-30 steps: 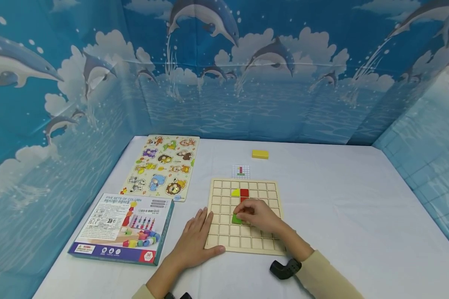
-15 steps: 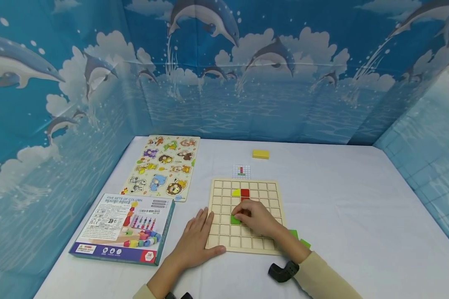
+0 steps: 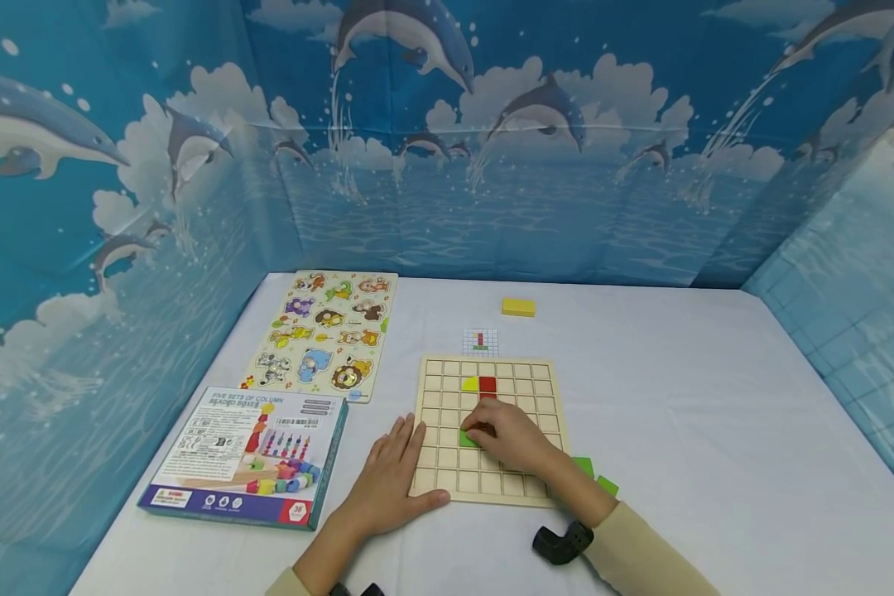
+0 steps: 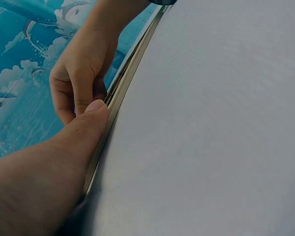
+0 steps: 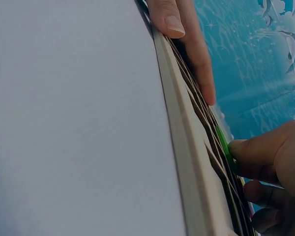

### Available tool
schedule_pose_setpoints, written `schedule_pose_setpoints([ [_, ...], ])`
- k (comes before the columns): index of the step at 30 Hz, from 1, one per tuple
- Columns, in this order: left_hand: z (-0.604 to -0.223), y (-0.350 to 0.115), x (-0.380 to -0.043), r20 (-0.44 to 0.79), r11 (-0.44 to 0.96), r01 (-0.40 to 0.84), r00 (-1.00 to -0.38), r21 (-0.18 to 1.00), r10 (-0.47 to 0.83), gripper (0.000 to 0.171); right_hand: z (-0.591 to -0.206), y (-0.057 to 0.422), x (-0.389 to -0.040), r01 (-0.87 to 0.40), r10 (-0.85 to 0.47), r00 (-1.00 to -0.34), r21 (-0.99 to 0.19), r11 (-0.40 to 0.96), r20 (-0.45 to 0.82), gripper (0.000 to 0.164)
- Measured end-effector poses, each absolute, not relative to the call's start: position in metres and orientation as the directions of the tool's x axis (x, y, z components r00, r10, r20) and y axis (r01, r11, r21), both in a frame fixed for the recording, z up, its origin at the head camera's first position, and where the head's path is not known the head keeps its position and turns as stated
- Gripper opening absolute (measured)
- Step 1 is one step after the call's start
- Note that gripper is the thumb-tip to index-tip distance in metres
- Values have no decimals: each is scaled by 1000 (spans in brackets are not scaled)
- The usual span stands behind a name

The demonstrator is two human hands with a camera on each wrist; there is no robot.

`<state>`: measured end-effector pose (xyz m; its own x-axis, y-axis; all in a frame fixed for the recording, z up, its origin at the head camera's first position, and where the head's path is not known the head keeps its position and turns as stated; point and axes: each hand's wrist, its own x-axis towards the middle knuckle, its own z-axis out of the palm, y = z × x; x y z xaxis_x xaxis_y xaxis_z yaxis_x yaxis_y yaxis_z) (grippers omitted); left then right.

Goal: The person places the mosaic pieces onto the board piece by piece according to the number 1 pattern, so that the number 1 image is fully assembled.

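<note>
The right hand pinches a green tile on the board; the left hand, fingers straight, rests at its left edge. I see a yellow tile and red tile on the board, green pieces by its right edge, a card just beyond it.

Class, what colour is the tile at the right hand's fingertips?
Green: the tile at the right hand shows best in the head view.
</note>
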<state>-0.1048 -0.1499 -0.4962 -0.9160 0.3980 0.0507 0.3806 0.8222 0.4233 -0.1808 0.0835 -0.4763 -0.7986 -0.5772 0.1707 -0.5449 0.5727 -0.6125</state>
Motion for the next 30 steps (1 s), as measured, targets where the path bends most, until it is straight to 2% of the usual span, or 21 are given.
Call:
schedule_pose_setpoints([
  [7,-497,-150,-105,55,824,382,-916,419,397,99,-476,85,-180,-549,-554,-809,-591,591,198,8],
  [16,-498,-150,-105,54,825,377,-918,421,392,100,-471,101,-178,-501,-542,-822,-674,543,174,8],
  [30,-498,-150,-105,57,819,378,-918,431,393,101,-472,144,-175,-439,-505,-852,-713,546,137,3],
])
